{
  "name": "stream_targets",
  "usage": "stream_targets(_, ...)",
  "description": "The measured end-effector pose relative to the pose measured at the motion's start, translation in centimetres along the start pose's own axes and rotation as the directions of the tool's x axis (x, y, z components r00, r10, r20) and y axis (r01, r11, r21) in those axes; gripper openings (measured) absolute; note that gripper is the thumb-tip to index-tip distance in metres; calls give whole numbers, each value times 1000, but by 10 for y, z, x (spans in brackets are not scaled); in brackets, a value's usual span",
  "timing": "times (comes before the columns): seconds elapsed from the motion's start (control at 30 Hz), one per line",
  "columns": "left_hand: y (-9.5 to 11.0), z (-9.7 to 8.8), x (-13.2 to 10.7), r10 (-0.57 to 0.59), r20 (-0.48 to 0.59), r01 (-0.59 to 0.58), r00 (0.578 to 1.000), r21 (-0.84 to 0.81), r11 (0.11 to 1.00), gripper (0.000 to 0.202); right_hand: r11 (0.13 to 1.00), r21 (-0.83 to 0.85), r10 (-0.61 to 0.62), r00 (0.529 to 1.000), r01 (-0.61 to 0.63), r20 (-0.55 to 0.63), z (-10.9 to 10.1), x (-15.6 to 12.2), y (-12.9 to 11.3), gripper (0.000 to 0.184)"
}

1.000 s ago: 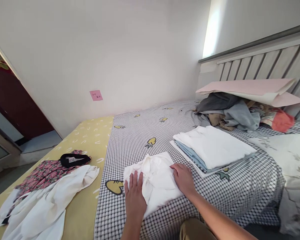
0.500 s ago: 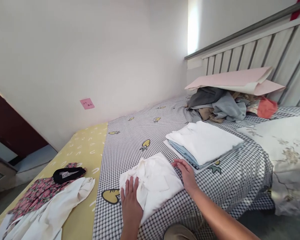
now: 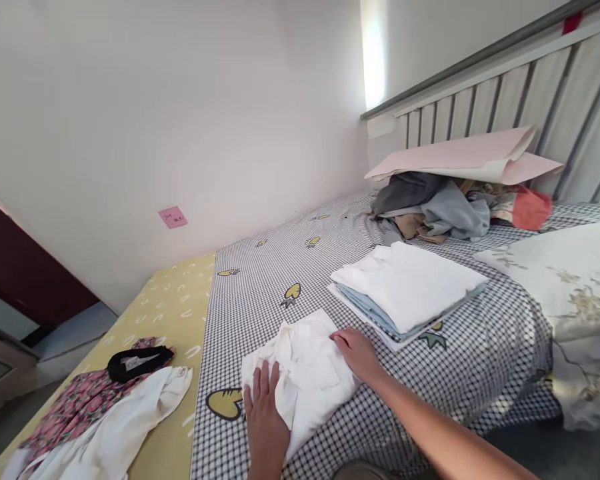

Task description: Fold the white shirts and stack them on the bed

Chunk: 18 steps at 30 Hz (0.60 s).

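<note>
Lying folded near the close edge of the bed [image 3: 253,300], the shirt [image 3: 315,380] sits between both hands, collar and loose front uppermost. The left hand [image 3: 267,417] rests flat on its left side, fingers slightly spread. The right hand [image 3: 357,350] touches its right edge with fingers curled in; whether they pinch cloth, I cannot tell. Uneven pressure from the hands could ruck the soft cloth or skew its folds, and a tug toward the near side might drag it over the bed's edge. Just right and farther lies the stack [image 3: 415,287]; a wide sweep of the right forearm could knock its layers askew. Left lies an unfolded floral garment [image 3: 73,403].
</note>
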<state>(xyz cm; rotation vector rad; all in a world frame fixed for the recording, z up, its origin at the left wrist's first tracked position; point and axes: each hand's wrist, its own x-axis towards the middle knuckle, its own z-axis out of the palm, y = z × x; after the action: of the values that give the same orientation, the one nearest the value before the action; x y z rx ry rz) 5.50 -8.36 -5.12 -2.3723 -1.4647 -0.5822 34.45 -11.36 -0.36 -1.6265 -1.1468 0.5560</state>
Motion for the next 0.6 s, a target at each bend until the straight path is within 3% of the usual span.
stream_targets(0.13, 3, -4, 3, -38, 86, 39, 996, -2, 999, 59, 973, -216, 85, 996, -78, 26, 6, 16, -6, 28)
stream_targets(0.23, 15, -19, 11, -101, 165, 104, 981, -10, 995, 65, 946, -312, 116, 991, -91, 61, 6, 21, -9, 26)
stream_targets(0.43, 44, -68, 21, -106, 255, 151, 961, -164, 975, 52, 918, -397, 36, 998, -11, 56, -14, 4, -7, 30)
stream_targets(0.6, 47, -73, 10, -68, 380, 149, 922, -188, 971, 53, 887, -462, 11, 1000, -9, 0, -26, -4, -16, 32)
